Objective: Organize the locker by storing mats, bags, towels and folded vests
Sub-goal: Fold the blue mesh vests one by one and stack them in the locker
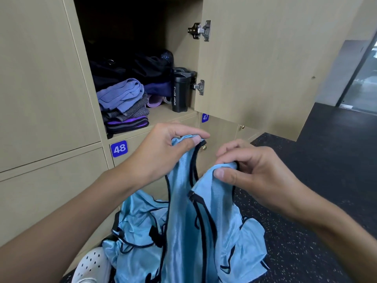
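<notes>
Facing the open locker (161,115) up on the left, we pinch the blue vest (181,203) by its shoulder straps, left hand (163,148) on one, right hand (255,172) on the other. It hangs unfolded, its long axis running down between our hands, and the left hand is nearer the locker.

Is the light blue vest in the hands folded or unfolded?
Unfolded: the shiny light blue vest with dark trim hangs loose, one shoulder strap pinched in the left hand, the other in the right hand.

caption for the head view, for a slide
Left hand and right hand pinch a light blue vest by its straps before an open locker with folded clothes and a black bottle.
</notes>
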Tool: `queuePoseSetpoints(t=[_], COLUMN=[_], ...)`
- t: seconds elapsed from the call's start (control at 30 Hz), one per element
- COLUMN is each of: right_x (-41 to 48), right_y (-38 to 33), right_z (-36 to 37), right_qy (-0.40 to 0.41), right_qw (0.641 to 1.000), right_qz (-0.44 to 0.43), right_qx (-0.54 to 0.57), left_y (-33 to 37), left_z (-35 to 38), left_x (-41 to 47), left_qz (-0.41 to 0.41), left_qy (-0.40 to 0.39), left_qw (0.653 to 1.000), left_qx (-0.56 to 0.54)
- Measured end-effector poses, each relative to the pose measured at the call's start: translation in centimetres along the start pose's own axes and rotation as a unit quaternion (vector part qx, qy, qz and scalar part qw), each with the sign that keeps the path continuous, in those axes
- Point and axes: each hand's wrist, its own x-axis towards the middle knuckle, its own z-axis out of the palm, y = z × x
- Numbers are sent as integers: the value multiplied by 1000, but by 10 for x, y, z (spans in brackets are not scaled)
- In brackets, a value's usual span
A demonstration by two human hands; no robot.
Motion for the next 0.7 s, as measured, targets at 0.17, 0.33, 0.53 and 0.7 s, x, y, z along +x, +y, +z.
queuePoseSetpoints(t=[0.17,0.33,0.53,0.7], right_x=[5,7,9,10], right_y=[3,0,1,1], right_z=[16,15,11,12], right_qy=[11,111,175,209], right_qw=[999,994,983,977], right_qz=[-13,17,38,32], right_qx=[41,7,-28,-24], left_y=[8,-2,-5,0], left_z=[12,7,0,2], left_x=[-3,0,0,-1], left_qz=[6,20,16,33], left_qy=[-10,-16,-4,17], left_qw=[996,996,999,999], left_qx=[-87,-88,-38,-37])
